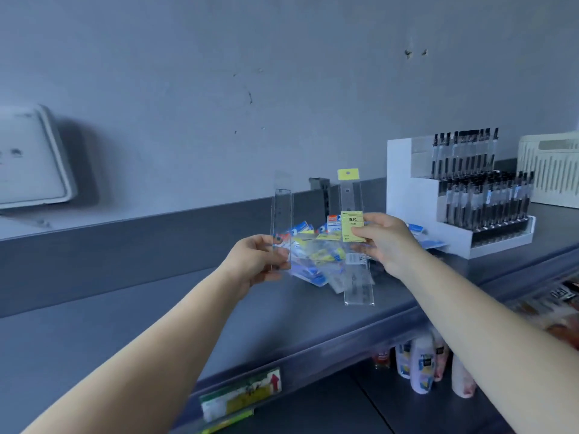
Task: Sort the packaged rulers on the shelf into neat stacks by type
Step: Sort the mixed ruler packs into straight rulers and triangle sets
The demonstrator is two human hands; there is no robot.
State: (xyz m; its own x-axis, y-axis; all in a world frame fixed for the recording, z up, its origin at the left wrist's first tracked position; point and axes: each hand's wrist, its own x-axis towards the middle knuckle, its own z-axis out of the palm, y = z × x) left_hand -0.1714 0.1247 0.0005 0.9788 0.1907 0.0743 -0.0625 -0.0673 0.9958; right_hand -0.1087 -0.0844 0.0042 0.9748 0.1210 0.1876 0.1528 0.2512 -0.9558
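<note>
1. Two bare hands were raised over a grey shelf, each holding one packaged ruler upright.
2. Far left, a white panel sat on the wall, blurred.
3. Low on the shelf's front edge, a green and yellow price tag with a red arrow.
4. Left hand: fingers curled round the lower end of a clear ruler pack, thumb on the near face. Pack stood roughly vertical, clear of the shelf, no coloured header that I could see.
5. Between the hands, on the shelf, lay a loose pile of ruler packs, mixed blue, yellow and red labels, overlapping at all angles, not stacked. It sat near the back wall of the shelf, just left of the pen display.
6. Right hand: fingers pinched a yellow-label ruler pack about midway, thumb on the yellow label. Yellow header tab at the top, clear lower end hanging below the hand, in front of the pile. Touching the pile or not: could not tell.
7. Right of the pile, a white tiered pen display stood on the shelf, full of dark pens in rows.
8. Far right, a cream slotted basket, partly cut off by the frame.
9. Below the shelf, several bottles on a lower level, labels too blurred to read.
</note>
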